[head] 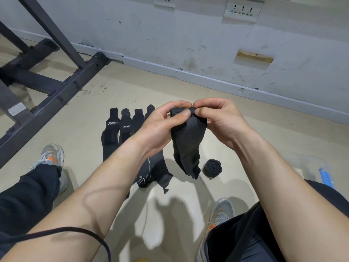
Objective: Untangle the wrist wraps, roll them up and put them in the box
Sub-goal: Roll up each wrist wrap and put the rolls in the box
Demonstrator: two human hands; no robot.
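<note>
A black wrist wrap (186,144) hangs in the air between both hands, its lower end dangling just above the floor. My left hand (160,125) and my right hand (217,120) pinch its top end, which is curled over at the fingertips. One rolled-up black wrap (212,167) lies on the floor right of the hanging end. Several flat black wraps (120,133) lie side by side on the floor to the left, partly hidden by my left forearm. A clear plastic box (313,167) with a blue clip sits at the right, mostly hidden behind my right arm.
A dark metal rack frame (47,87) stands on the floor at the left. The grey wall (188,44) runs across the back. My shoes (51,157) and knees flank the work area. A black cable (75,231) crosses my left forearm.
</note>
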